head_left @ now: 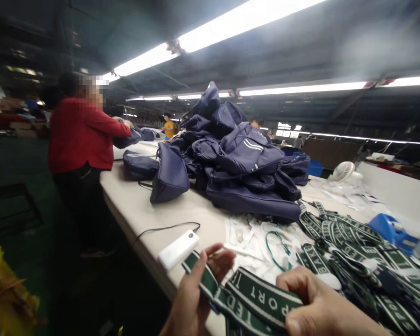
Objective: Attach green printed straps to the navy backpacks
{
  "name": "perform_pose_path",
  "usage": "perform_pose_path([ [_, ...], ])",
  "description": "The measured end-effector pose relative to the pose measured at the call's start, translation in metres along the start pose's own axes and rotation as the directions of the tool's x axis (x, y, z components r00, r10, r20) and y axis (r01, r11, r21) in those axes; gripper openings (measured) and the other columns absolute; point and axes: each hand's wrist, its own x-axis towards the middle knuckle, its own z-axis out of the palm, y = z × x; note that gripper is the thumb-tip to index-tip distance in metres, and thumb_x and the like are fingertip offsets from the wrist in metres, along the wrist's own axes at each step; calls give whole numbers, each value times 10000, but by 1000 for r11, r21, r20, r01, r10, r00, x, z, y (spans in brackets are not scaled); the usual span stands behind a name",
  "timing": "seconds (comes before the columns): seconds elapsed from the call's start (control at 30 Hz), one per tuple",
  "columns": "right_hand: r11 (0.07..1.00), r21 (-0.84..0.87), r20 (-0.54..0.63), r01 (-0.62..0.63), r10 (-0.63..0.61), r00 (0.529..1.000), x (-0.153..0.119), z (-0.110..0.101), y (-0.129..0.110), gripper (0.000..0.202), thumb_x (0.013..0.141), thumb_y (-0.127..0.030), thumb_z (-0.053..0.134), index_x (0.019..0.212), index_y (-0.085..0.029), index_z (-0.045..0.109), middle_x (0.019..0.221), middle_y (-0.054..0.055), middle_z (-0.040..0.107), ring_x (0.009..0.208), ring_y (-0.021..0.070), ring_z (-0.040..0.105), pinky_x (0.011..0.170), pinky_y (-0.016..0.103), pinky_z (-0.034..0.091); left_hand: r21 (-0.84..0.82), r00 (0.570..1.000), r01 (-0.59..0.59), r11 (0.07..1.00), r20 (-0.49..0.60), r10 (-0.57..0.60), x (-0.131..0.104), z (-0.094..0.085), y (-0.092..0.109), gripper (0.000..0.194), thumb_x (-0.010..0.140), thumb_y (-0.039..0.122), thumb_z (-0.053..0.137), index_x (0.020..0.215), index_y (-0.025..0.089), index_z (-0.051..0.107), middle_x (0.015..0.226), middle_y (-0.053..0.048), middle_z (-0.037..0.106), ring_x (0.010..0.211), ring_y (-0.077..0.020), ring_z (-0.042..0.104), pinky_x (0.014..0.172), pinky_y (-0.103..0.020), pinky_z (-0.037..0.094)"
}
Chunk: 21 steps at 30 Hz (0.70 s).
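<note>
We record both hands at the lower edge of the view, working one length of strap point(255, 296). The fingers of the left hand point(192, 298) are closed on it: the thumb presses down on the strap's top face near its end, and the other fingers curl beneath. The fingers of the right hand point(315, 303) are likewise clamped on the strap further along, thumb on top. The strap is flat woven webbing, dark green with white edge stripes and white block lettering, folded over on itself between the two hands and held just above the near bench edge.

To the right lies a loose tangle of matching straps point(350, 247), overlapping one another. Between that heap and the hands we note white tags point(252, 238), thin and papery, with a green cord point(276, 242) looped among them. Just left of the left hand sits a white power bank point(178, 249), smooth and rectangular, with a black cable point(161, 229) trailing from it.

Further back, a high pile of navy bags point(241, 163) stands, soft fabric with zips and pale stripes. The bench point(140, 210) is long, pale and matt. A person in a red top point(80, 135) stands at its left side handling another bag. A small white fan point(343, 170) sits beyond the pile. Fluorescent tubes point(203, 37) run overhead in a dim workshop.
</note>
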Motion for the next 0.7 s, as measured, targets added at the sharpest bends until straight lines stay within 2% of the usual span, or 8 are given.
perform_pose_path([
  [0.07,999,-7,-72,33,-33,997,-3,-13,30,381,641,-425,849,568,-154,591,538,-30,413,517,80,325,518,265,209,-2,984,-101,995,-144,100,5,-1,15,260,948,263,513,1072,107,679,1000,-143,753,968,-221,713,1013,-372,498],
  [0.2,981,96,-275,169,-138,952,-8,-28,85,393,679,-483,803,601,-151,608,580,-18,417,588,114,323,581,284,232,27,966,-178,984,-186,180,14,-12,30,315,975,278,446,1071,88,679,999,-137,748,928,-220,718,907,-355,577],
  [0.3,947,207,-356,245,-160,921,-10,-30,112,377,687,-463,800,617,-167,578,589,-37,388,562,106,255,562,276,215,35,948,-199,979,-247,202,16,-20,33,346,990,255,397,1056,82,690,960,-127,748,858,-197,724,838,-331,608],
  [0.4,919,248,-394,308,-195,898,-13,-34,126,348,736,-438,768,624,-167,581,618,-28,395,581,113,266,574,268,255,53,922,-221,974,-313,226,18,-29,34,375,998,234,362,1045,73,698,929,-124,742,791,-175,720,770,-313,625],
  [0.53,893,255,-452,370,-228,862,-23,-41,128,255,818,-414,709,723,-179,682,733,15,488,665,134,359,641,262,345,119,898,-211,970,-368,240,22,-49,34,336,983,224,400,1005,84,704,861,-91,712,679,-151,688,662,-284,621],
  [0.7,825,189,-508,532,-381,772,-31,-43,130,209,808,-451,692,767,-249,719,821,53,551,887,216,499,859,346,438,242,892,-165,956,-376,249,6,-81,36,204,911,268,560,992,130,687,672,-11,603,476,-89,535,437,-188,479],
])
